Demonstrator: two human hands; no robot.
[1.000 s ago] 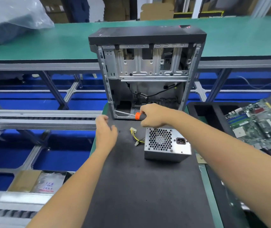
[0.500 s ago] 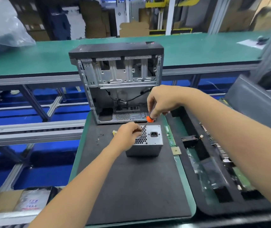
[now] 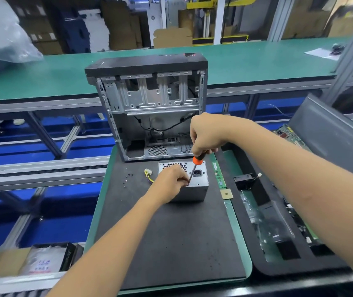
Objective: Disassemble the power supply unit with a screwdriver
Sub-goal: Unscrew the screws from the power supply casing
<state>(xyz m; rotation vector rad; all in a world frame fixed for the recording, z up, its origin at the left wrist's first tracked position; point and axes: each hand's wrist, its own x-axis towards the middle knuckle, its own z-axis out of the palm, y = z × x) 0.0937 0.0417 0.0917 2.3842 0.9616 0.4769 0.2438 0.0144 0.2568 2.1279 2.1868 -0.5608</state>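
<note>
An open computer case stands at twelve o'clock on the black surface. The power supply unit sits just before it. The right hand has its grip clenched around the screwdriver. The left hand rests on the unit, fingertips pinching the shaft near its tip. Loose screws lie at nine o'clock.

One wide-angle camera sits on the person's head, looking forward and steeply down over both forearms at the black mat close below. Near things fill the lower frame, while the open computer case stands mid-frame, and the green bench and cardboard boxes lie far behind.
</note>
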